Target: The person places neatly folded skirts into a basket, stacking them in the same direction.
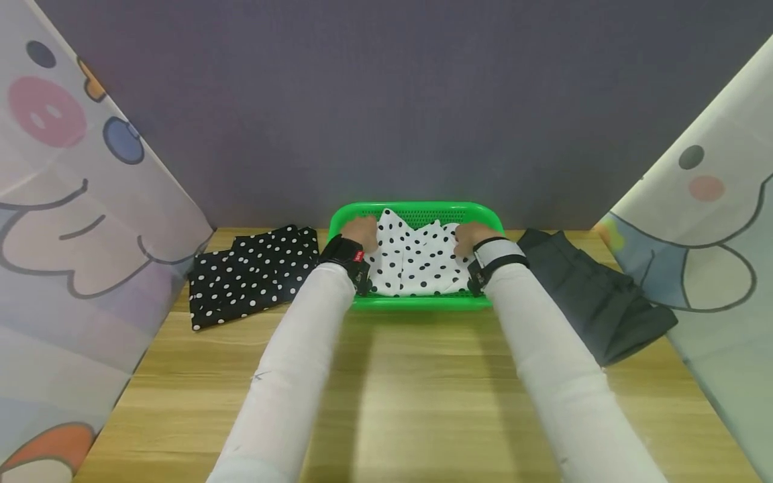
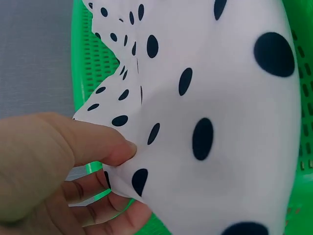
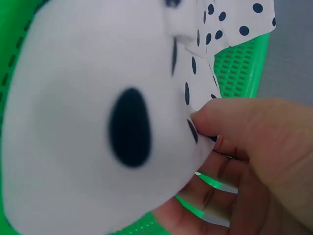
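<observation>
A white cloth garment with black dots (image 1: 417, 258) lies spread across the green plastic basket (image 1: 417, 304). My left hand (image 1: 361, 233) pinches its left edge, thumb on top and fingers underneath, as the left wrist view shows. At the opposite edge my right hand (image 1: 472, 238) pinches the fabric the same way; the right wrist view shows the thumb (image 3: 222, 115) pressing on the cloth. Between the hands the garment is folded, with a pointed corner rising at the back. Perforated basket walls (image 2: 98, 61) show around it.
To the left of the basket lies a folded black garment with white dots (image 1: 253, 272). A folded dark grey garment (image 1: 592, 295) lies to the right. The wooden table (image 1: 423, 389) meets a grey panel (image 1: 417, 100) behind the basket, and cartoon-printed panels (image 1: 694, 201) stand at both sides.
</observation>
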The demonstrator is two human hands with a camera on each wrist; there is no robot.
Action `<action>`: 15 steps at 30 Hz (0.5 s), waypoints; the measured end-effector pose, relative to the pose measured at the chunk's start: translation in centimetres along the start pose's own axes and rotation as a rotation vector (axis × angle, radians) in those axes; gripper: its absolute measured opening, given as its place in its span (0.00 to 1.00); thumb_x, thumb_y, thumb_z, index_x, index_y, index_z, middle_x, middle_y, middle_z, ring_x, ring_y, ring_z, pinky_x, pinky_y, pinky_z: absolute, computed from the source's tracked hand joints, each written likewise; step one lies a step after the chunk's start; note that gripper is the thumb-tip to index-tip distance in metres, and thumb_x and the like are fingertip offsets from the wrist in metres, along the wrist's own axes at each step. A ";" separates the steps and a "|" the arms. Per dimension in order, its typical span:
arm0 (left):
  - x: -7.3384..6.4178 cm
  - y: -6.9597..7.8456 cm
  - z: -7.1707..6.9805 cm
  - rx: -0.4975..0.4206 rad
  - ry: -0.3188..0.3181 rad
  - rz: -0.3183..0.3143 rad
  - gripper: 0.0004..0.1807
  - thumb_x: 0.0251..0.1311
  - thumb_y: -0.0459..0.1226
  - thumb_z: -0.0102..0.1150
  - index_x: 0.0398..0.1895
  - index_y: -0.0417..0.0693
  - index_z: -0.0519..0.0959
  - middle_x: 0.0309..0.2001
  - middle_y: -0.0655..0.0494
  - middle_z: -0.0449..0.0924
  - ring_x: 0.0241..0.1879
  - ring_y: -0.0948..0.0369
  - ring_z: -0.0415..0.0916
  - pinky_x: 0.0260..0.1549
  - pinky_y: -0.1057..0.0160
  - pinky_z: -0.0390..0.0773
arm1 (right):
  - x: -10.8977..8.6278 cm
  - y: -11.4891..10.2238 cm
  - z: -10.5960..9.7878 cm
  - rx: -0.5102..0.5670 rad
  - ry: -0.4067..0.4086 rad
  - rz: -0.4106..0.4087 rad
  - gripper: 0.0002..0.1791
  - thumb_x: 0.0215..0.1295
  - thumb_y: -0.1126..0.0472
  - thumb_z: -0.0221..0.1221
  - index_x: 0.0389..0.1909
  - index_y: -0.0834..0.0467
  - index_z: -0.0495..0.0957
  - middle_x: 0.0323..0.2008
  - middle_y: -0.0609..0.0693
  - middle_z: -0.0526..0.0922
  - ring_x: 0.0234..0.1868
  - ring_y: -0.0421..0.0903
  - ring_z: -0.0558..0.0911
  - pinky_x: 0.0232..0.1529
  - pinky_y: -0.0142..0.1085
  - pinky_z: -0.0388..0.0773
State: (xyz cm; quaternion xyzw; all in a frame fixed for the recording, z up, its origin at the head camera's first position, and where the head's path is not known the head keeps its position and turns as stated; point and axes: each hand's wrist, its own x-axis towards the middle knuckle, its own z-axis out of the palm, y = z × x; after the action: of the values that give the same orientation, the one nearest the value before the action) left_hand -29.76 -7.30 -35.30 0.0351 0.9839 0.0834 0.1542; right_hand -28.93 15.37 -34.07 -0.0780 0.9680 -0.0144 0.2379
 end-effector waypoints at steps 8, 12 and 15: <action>0.2 0.3 0.9 0.004 -0.056 0.018 0.28 0.58 0.33 0.52 0.63 0.41 0.63 0.54 0.44 0.72 0.48 0.51 0.71 0.46 0.57 0.73 | 0.6 0.4 1.4 0.060 -0.033 0.030 0.18 0.62 0.61 0.52 0.50 0.65 0.71 0.49 0.61 0.75 0.46 0.54 0.73 0.48 0.46 0.72; 0.8 0.3 1.6 0.004 -0.085 0.008 0.25 0.56 0.31 0.53 0.59 0.41 0.67 0.50 0.45 0.74 0.45 0.52 0.71 0.44 0.57 0.74 | 1.6 1.0 2.2 0.075 -0.048 0.046 0.17 0.61 0.60 0.54 0.49 0.64 0.72 0.47 0.59 0.76 0.44 0.53 0.74 0.47 0.46 0.73; 1.2 0.3 2.2 -0.001 -0.089 -0.006 0.21 0.55 0.30 0.54 0.55 0.41 0.70 0.46 0.47 0.75 0.42 0.53 0.71 0.41 0.58 0.74 | 2.4 1.5 2.7 0.079 -0.047 0.048 0.15 0.59 0.59 0.55 0.44 0.63 0.73 0.43 0.58 0.77 0.41 0.52 0.74 0.43 0.46 0.74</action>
State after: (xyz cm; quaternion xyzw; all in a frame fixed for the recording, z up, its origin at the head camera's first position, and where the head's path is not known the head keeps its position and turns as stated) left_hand -30.17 -6.57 -37.62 0.0357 0.9761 0.0819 0.1980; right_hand -29.98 16.46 -37.64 -0.0458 0.9625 -0.0450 0.2637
